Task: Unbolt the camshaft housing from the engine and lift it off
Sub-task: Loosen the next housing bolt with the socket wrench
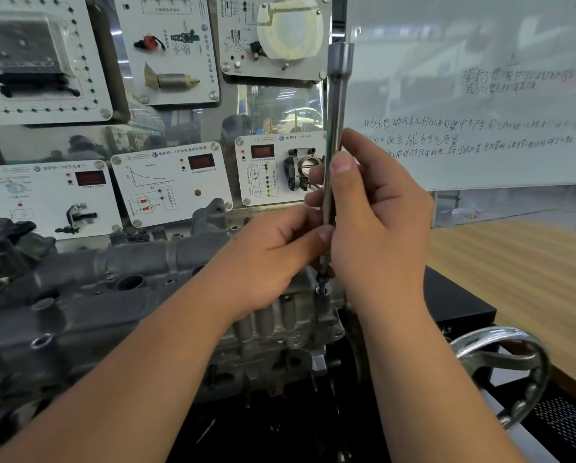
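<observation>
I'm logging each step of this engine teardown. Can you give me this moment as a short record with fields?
tool: long extension bar, upright, socket end on top
tool tip: on a bolt at the right end of the camshaft housing
right hand: grips the bar's shaft
left hand: pinches the bar lower down
housing: not yet lifted off the engine

Handwritten Chinese on the whiteboard point(480, 95) includes "G6".

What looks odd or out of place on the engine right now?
Nothing stands out. Both hands, left and right, hold the extension bar upright over a bolt on the housing.
</observation>
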`<move>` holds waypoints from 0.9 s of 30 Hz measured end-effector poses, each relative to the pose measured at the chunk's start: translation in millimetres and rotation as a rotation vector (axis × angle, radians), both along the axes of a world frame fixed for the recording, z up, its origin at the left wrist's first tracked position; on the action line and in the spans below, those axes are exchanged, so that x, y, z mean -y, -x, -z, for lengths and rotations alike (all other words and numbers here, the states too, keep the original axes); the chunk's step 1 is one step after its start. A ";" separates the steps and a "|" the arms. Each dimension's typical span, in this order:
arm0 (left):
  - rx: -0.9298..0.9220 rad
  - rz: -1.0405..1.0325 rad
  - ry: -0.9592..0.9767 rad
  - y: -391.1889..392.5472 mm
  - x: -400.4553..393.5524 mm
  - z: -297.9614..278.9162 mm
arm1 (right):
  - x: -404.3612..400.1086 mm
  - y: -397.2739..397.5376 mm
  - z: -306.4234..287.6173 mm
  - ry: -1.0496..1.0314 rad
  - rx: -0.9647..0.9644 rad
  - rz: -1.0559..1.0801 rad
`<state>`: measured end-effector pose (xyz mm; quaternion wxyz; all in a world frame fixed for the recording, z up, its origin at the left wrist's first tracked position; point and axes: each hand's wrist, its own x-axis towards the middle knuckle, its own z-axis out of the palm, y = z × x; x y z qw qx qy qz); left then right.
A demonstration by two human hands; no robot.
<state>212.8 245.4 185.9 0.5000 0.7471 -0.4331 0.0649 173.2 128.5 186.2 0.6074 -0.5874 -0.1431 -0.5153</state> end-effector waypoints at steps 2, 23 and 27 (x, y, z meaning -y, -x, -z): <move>0.028 0.004 0.013 -0.3 1.1 -0.1 | -0.5 0.4 -0.9 0.028 -0.002 0.024; 0.024 -0.009 0.041 -2.8 -1.8 3.4 | -0.9 5.6 0.3 0.116 0.038 0.134; 0.020 0.009 0.001 -0.8 -1.0 1.9 | -0.2 5.2 -1.3 0.055 -0.008 0.044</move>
